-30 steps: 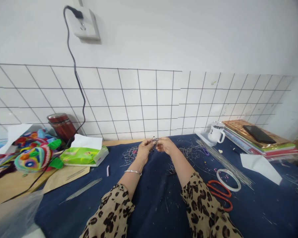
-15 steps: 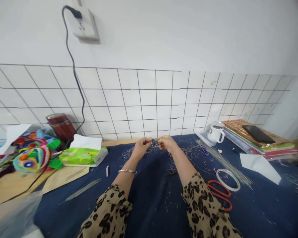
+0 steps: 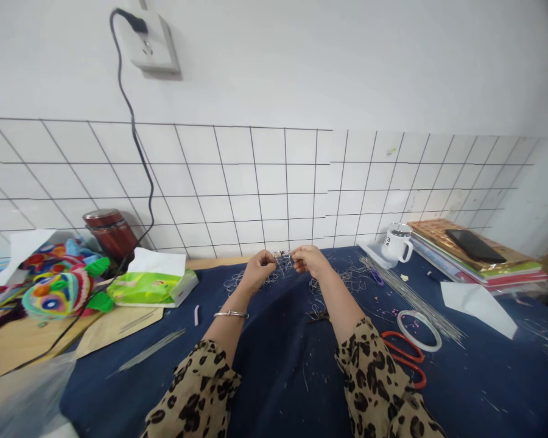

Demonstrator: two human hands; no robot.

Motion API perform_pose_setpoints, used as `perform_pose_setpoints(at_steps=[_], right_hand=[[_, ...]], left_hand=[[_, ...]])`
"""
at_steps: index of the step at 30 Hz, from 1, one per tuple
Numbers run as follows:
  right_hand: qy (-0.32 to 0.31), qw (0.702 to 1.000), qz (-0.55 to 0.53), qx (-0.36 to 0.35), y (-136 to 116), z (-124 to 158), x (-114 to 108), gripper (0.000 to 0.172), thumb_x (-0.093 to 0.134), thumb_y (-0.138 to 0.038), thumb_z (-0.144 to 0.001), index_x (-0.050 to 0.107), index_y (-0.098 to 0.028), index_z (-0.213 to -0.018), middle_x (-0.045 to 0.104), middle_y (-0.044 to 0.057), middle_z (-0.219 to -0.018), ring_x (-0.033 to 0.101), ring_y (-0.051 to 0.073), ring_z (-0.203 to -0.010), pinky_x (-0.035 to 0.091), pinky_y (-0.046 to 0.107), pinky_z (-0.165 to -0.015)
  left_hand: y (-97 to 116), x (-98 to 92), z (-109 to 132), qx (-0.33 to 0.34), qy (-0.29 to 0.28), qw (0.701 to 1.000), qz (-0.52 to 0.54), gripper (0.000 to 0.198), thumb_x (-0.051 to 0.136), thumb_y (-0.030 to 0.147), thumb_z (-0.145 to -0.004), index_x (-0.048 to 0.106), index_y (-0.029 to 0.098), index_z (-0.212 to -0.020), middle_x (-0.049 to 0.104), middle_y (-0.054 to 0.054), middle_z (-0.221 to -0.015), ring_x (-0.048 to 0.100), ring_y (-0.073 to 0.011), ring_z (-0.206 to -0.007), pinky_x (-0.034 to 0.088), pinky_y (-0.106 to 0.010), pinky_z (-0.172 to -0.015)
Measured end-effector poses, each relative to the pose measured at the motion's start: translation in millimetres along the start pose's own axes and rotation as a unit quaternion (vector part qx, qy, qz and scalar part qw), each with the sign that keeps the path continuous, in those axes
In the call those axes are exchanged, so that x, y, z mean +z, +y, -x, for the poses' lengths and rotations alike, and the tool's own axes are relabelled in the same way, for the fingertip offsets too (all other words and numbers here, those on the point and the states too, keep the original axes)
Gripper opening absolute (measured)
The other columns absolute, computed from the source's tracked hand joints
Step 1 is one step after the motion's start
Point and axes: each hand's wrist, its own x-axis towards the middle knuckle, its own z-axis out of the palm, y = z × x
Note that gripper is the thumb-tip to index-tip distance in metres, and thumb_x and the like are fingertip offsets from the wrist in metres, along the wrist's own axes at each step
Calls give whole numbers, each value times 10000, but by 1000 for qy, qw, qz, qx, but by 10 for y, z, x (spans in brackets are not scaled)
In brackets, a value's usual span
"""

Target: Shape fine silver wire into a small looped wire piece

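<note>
Between my two hands is a small tangled piece of thin silvery wire (image 3: 283,260), above the far edge of the dark blue cloth. My left hand (image 3: 259,269) pinches its left side, thumb and fingers pressed together. On the other side my right hand (image 3: 311,260) grips it with bent fingertips. The piece is too small to make out its shape. Loose curled wires (image 3: 344,280) lie on the cloth behind and below both hands. A dark slim tool (image 3: 317,316) rests near my right forearm, its kind unclear.
Right of my arm lie red-handled scissors (image 3: 404,359), a white ring (image 3: 419,331) and a bundle of straight wires (image 3: 413,298). A white mug (image 3: 396,244) stands behind them, beside stacked books (image 3: 475,255) with a phone. Leftward are a green tissue pack (image 3: 150,288) and a colourful plush toy (image 3: 57,295).
My hands have shifted very slightly, and the right fingers have turned a little around the wire piece. Both hands stay at it. The rest of the table looks the same.
</note>
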Motion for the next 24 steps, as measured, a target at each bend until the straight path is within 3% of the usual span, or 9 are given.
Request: perform_pose_setpoints(at_steps=[12, 20, 24], right_hand=[[-71, 997, -30, -5, -85, 68, -97, 212, 685, -184, -691, 602, -115, -873, 625, 26, -629, 600, 119, -527, 521, 230, -471], [-93, 994, -65, -6, -17, 78, -81, 235, 700, -220, -712, 596, -110, -891, 622, 20, -651, 594, 105, -543, 519, 214, -492], [-90, 994, -66, -11, -11, 77, -70, 241, 710, -231, -704, 601, -109, -881, 624, 23, -661, 592, 104, -542, 518, 217, -492]], left_hand=[[86, -117, -31, -50, -53, 995, 74, 172, 692, 232, -612, 581, 158, -720, 593, -11, -683, 556, -123, -623, 443, -257, -603], [43, -155, -25, -70, -51, 992, 95, 212, 736, 259, -606, 603, 156, -736, 609, -9, -714, 555, -114, -635, 453, -260, -631], [21, -118, 11, -89, -52, 987, 127, 234, 739, 258, -607, 593, 156, -759, 635, -39, -813, 591, -155, -754, 467, -279, -658]])
